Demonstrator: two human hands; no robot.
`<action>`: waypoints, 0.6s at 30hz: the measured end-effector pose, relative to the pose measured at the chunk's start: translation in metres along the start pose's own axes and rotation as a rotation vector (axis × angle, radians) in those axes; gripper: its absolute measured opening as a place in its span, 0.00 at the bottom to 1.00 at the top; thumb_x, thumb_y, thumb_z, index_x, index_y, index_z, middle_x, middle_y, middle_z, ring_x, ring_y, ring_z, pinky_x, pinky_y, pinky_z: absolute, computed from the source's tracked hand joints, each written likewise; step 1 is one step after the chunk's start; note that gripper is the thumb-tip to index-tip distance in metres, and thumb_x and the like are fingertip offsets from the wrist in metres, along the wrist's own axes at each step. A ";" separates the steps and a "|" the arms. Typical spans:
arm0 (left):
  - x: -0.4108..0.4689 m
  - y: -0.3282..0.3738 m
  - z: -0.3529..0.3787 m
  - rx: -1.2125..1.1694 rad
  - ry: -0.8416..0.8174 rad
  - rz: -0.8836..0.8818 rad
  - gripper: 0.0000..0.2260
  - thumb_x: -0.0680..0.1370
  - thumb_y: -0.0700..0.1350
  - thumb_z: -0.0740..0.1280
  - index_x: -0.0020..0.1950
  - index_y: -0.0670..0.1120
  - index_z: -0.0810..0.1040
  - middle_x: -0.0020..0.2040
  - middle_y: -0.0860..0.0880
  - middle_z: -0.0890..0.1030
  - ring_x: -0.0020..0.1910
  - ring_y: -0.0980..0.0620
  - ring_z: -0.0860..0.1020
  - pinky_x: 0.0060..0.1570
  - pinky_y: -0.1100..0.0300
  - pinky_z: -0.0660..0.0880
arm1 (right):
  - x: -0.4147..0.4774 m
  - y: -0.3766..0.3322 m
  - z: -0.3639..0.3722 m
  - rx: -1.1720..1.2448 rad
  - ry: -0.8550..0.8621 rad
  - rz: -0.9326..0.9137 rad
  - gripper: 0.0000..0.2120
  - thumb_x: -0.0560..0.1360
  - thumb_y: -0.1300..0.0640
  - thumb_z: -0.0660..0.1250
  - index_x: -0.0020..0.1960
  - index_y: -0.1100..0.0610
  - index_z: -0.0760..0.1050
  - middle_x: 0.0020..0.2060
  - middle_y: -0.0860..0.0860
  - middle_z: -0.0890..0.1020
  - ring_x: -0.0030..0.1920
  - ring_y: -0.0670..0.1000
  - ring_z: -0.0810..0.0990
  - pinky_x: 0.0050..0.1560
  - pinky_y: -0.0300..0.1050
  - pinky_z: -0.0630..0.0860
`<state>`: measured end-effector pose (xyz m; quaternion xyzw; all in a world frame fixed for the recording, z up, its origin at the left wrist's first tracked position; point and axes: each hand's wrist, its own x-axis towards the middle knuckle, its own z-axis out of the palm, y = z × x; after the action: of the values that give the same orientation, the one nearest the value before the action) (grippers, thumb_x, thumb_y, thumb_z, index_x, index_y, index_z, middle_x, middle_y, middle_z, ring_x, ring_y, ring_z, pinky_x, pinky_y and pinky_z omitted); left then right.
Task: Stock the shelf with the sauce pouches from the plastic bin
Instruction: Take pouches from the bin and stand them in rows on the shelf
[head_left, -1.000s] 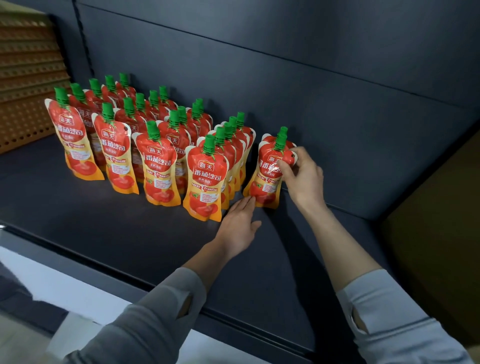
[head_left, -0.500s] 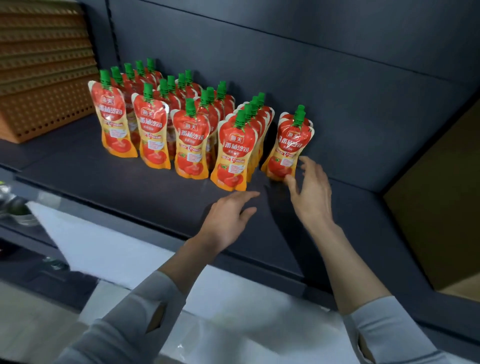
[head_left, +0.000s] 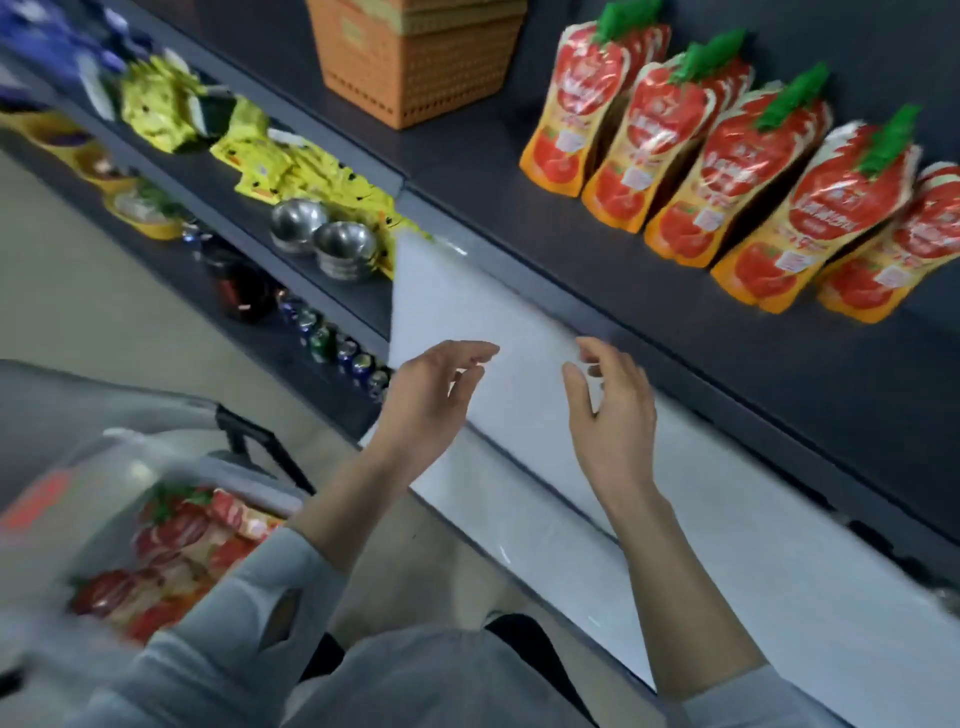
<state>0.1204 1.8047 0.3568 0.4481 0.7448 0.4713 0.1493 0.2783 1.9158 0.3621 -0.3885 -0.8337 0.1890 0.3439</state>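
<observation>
Your left hand (head_left: 431, 400) and right hand (head_left: 613, 415) hung in front of the shelf (head_left: 467, 156), fingers loosely curled and slightly apart, holding nothing; loose sauce pouches (head_left: 176, 540) lay in the plastic bin (head_left: 124, 439) at your lower left; the stocked rows (head_left: 727, 176) stood leaning on the shelf; a careless placement could have nudged a front pouch and toppled its row.
</observation>
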 end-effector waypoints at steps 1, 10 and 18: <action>-0.013 -0.024 -0.014 0.001 0.033 -0.049 0.12 0.80 0.41 0.62 0.61 0.51 0.79 0.58 0.55 0.81 0.52 0.57 0.80 0.53 0.62 0.75 | -0.011 -0.013 0.022 0.020 -0.052 -0.011 0.12 0.81 0.56 0.64 0.63 0.56 0.77 0.53 0.50 0.80 0.53 0.52 0.76 0.54 0.43 0.71; -0.166 -0.199 -0.078 0.057 0.288 -0.719 0.13 0.77 0.40 0.67 0.61 0.47 0.79 0.57 0.48 0.81 0.54 0.50 0.80 0.51 0.59 0.74 | -0.105 -0.089 0.214 0.117 -0.727 -0.189 0.14 0.81 0.53 0.62 0.62 0.56 0.77 0.53 0.51 0.82 0.53 0.52 0.78 0.55 0.46 0.74; -0.228 -0.302 -0.062 0.006 0.425 -1.167 0.19 0.78 0.41 0.67 0.70 0.47 0.73 0.67 0.46 0.75 0.63 0.45 0.75 0.61 0.49 0.74 | -0.152 -0.093 0.394 -0.210 -1.318 -0.284 0.20 0.82 0.61 0.60 0.73 0.56 0.66 0.66 0.55 0.77 0.66 0.55 0.75 0.62 0.48 0.71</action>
<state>0.0480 1.5385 0.0907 -0.1363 0.8818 0.3888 0.2294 0.0168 1.7198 0.0790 -0.1104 -0.9259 0.2573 -0.2538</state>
